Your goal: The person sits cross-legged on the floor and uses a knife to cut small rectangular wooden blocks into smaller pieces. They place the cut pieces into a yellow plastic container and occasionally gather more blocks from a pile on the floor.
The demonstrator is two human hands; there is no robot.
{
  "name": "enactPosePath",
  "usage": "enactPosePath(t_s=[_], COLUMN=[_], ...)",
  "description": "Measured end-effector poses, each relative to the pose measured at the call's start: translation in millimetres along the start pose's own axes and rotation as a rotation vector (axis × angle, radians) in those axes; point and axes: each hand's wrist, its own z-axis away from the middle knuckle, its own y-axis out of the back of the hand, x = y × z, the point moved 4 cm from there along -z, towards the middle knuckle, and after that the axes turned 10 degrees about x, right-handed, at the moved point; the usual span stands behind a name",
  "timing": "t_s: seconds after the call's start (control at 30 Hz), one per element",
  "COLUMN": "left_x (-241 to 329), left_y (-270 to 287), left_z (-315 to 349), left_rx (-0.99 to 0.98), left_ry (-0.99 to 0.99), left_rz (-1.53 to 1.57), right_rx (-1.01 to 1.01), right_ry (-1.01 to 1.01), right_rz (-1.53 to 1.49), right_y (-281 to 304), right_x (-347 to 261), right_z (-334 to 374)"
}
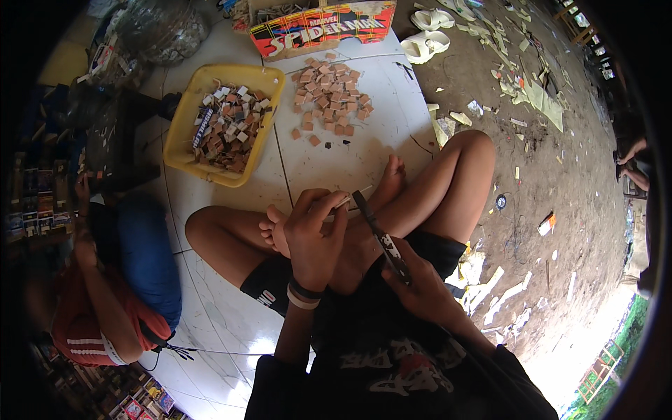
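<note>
A small piece (344, 201) is pinched in the left hand (313, 234). Just right of it, a dark tool (373, 226) is gripped by the right hand (423, 283).

The white tiled floor (217, 280), on which you sit cross-legged, carries before you a yellow tub (183, 122) and, to its right, a loose heap of small brown squares (332, 94). A printed box (322, 31) stands just beyond the heap. To your right, the dirt floor (588, 175) bears pale scraps (546, 105) and, near the tile edge, cream clogs (425, 47).
</note>
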Motion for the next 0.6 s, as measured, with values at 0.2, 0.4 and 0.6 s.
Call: enactPosePath(t_s=[0.2,0.4,0.6], left_x=[-7,-11,2], left_y=[0,-7,0], left_z=[2,8,17], left_rx=[0.017,0.229,0.291], left_ry=[0.039,0.213,0.077], left_rz=[0.068,0.577,0.184], right_rx=[-0.014,-0.322,0.16], right_ry=[0.039,-0.27,0.22], right_rz=[-0.044,-0.629,0.326], right_y=[-2,-18,-24], right_x=[0,7,1], right_z=[0,4,-10])
